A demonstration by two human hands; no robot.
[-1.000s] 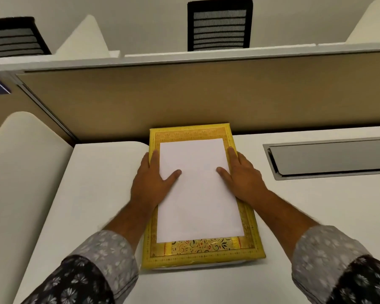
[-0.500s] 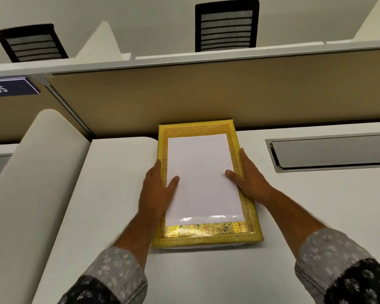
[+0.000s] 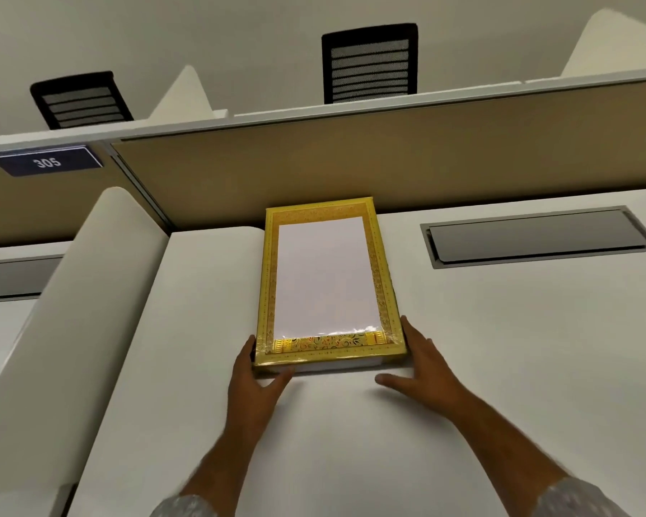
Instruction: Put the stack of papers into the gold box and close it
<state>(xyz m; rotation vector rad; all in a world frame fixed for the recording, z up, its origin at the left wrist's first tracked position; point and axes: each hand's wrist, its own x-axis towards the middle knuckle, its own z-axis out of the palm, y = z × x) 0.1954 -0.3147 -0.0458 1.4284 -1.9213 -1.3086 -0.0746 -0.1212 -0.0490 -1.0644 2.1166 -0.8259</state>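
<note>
The gold box [image 3: 268, 292] lies shut on the white desk [image 3: 519, 367], its far end against the partition. A white stack of papers [image 3: 323, 278] rests flat on top of its patterned lid. My left hand [image 3: 254, 382] is at the box's near left corner, fingers along the side and thumb under the front edge. At the near right corner is my right hand [image 3: 426, 371], fingers against the box's side and thumb spread on the desk.
A tan partition [image 3: 351, 162] rises right behind the box. A grey cable hatch [image 3: 537, 236] is set into the desk at the right. A white curved divider [image 3: 71, 311] borders the desk on the left. Two black chairs [image 3: 370, 61] stand beyond the partition.
Both hands have slid off the top of the papers and back to the box's near corners. The view has tilted upward, so the box sits farther from me.
</note>
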